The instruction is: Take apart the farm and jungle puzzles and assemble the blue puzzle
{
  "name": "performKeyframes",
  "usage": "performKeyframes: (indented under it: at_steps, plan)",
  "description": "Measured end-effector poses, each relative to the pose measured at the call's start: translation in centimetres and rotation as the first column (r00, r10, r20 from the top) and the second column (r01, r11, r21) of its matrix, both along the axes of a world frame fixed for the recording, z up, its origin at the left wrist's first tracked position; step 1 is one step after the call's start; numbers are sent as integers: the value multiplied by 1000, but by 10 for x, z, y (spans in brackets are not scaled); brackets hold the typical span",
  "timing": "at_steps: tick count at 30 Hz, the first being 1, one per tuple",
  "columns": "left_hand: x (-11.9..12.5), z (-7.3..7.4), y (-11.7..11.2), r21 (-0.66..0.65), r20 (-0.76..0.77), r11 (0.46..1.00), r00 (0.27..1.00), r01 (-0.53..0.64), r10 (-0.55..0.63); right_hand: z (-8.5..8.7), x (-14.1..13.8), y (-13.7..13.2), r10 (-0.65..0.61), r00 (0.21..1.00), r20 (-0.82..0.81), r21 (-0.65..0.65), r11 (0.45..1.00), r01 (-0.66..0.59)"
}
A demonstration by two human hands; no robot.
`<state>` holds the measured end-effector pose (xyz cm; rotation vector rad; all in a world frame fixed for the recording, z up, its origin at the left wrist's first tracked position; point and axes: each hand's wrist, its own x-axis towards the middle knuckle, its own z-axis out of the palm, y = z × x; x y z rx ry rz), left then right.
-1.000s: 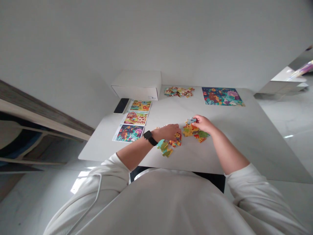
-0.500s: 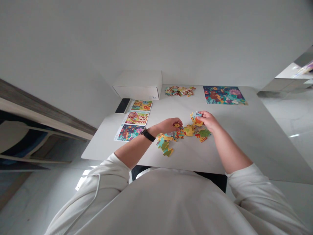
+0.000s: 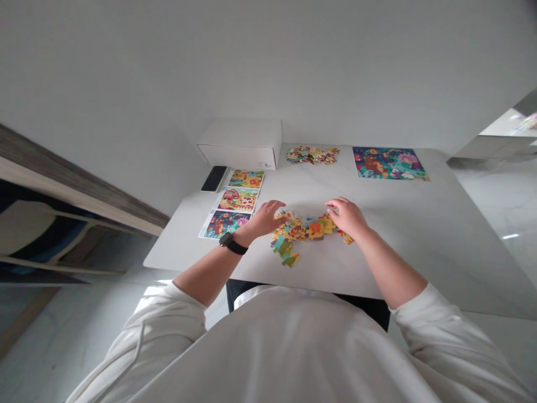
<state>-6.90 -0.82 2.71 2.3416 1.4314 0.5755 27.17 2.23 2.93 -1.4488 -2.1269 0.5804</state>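
A cluster of colourful puzzle pieces lies on the white table in front of me. My left hand, with a black watch on its wrist, rests on the cluster's left end with curled fingers. My right hand lies on the right end, fingers bent down onto the pieces. Whether either hand grips a piece is hidden. A few green and teal pieces sit just below the cluster.
At the table's far side stand a white box, a second pile of loose pieces and a finished blue puzzle. Three picture cards and a black phone lie at left. A wooden shelf stands beyond the left edge.
My right hand has come down from holding a piece above the table onto the cluster. My left hand has shifted left to the cluster's end. The pieces now lie closer together.
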Motion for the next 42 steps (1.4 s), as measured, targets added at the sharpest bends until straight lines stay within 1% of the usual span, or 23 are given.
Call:
performKeyframes:
  at_steps: [1, 4, 6, 8, 11, 14, 19, 23, 27, 31, 34, 40, 42]
  plan:
    - [-11, -3, -7, -14, -5, 1000, 1000, 9, -9, 0, 12, 0, -23, 998, 67, 24, 999, 21]
    - [-37, -14, -35, -58, -67, 996, 996, 61, -65, -2, 56, -1, -90, 969, 230, -33, 994, 100]
    - [-43, -22, -53, -85, -114, 993, 989, 81, -90, -7, 80, -5, -100, 948, 304, -63, 990, 125]
    - [-40, -28, -66, -96, -137, 990, 984, 100, -113, -11, 91, -13, -68, 925, 373, -116, 986, 119]
    - [-25, -34, -72, -59, -118, 991, 985, 122, -128, -17, 86, -28, -8, 894, 448, -156, 984, 87]
    - [-7, -36, -66, -16, -93, 991, 987, 132, -133, -18, 75, -38, 10, 882, 470, -136, 989, 61]
    - [16, -36, -50, 40, -75, 988, 987, 148, -144, -11, 73, -37, -23, 884, 467, -150, 983, 105]
    - [31, -37, -39, 89, -31, 983, 987, 161, -159, -10, 71, -35, -39, 867, 496, -151, 980, 130]
    - [40, -36, -34, 78, -45, 985, 988, 153, -150, -8, 65, -38, -25, 849, 528, -163, 978, 130]
    - [44, -28, -42, 48, -124, 980, 974, 195, -188, -2, 63, -38, 4, 843, 537, -196, 973, 120]
    - [48, -23, -48, 52, -158, 975, 966, 216, -206, 1, 65, -36, 20, 837, 547, -199, 974, 107]
    - [58, -20, -47, 72, -215, 993, 973, 99, -81, 2, 64, -39, 31, 857, 515, -227, 969, 101]
    - [61, -20, -47, 76, -216, 992, 973, 99, -81, 3, 63, -40, 29, 848, 530, -233, 966, 112]
